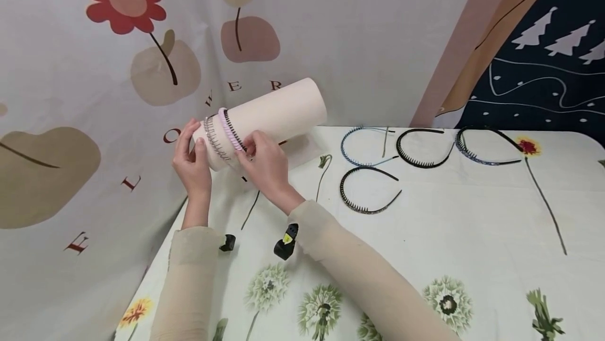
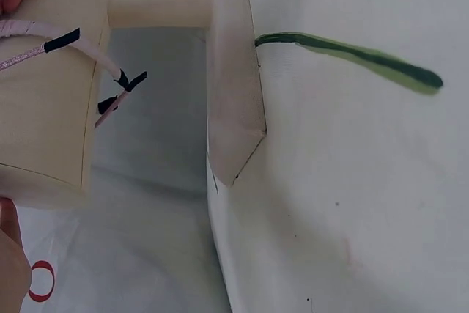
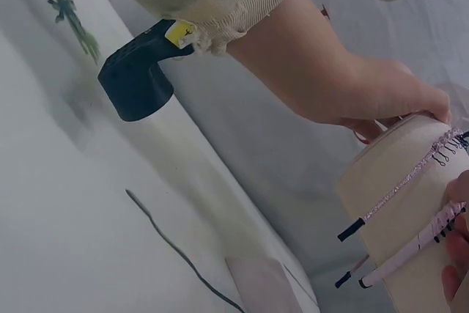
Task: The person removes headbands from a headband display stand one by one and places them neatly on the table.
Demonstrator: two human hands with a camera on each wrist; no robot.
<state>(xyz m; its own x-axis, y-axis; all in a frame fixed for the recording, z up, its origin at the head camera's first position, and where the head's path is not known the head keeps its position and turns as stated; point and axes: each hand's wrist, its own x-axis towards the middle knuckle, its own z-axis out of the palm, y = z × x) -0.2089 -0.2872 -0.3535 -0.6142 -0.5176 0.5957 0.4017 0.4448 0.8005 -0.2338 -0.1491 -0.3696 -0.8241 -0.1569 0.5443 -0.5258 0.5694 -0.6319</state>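
Note:
A cream cylinder (image 1: 279,110) lies tilted on a stand, whose short post (image 2: 161,11) and flat base (image 2: 234,86) show in the left wrist view. Two toothed headbands are around it near its left end: a glittery pinkish-silver headband (image 1: 215,141) outermost and a lavender wrapped headband (image 1: 230,130) beside it. My left hand (image 1: 193,170) grips the cylinder's left end, fingers over the rim and thumb on the front. With thumb and fingers, my right hand (image 1: 267,167) pinches the lavender headband low on the front. Black tips of both bands stick out underneath in the left wrist view.
On the flower-printed white tablecloth (image 1: 439,225), to the right, lie a blue headband (image 1: 342,146), a black headband (image 1: 425,166), a black one with bluish glitter (image 1: 491,163) and a lower black one (image 1: 347,202). A printed curtain (image 1: 368,41) hangs behind and to the left.

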